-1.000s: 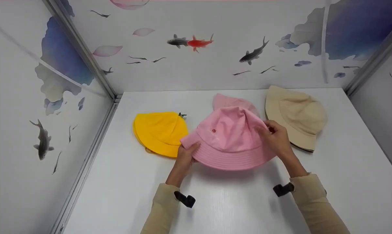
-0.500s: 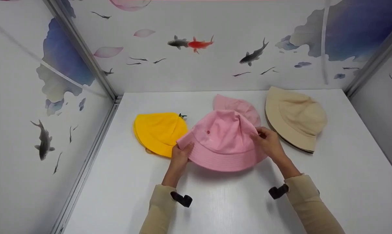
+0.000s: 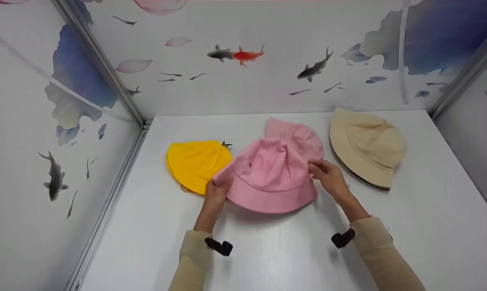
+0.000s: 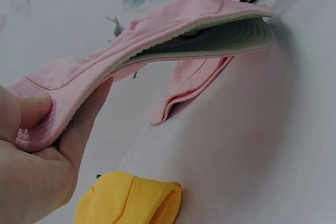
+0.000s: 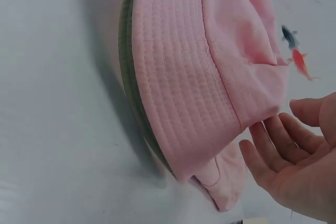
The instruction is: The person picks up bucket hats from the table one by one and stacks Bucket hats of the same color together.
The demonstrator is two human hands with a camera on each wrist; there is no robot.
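A pink bucket hat (image 3: 267,173) with a small red motif is held above the table, folded flat, its brim towards me. My left hand (image 3: 216,196) pinches the left end of the brim, thumb on top and fingers beneath, as the left wrist view shows. Greenish lining (image 4: 210,40) shows inside the brim. At the hat's right side is my right hand (image 3: 328,178). In the right wrist view its fingers (image 5: 278,145) are loosely bent with the tips at the crown's edge, and the thumb stands apart from the cloth.
Behind the held hat lies a second pink hat (image 3: 304,135), partly covered by it. A yellow hat (image 3: 197,165) with a green tip lies at the left, close to my left hand. A beige hat (image 3: 368,147) lies at the back right. Printed walls enclose the white table (image 3: 276,254).
The held pink hat and both hands have moved left and slightly lower. My right hand has loosened from the hat's right side. More of the second pink hat shows; the other hats stay put.
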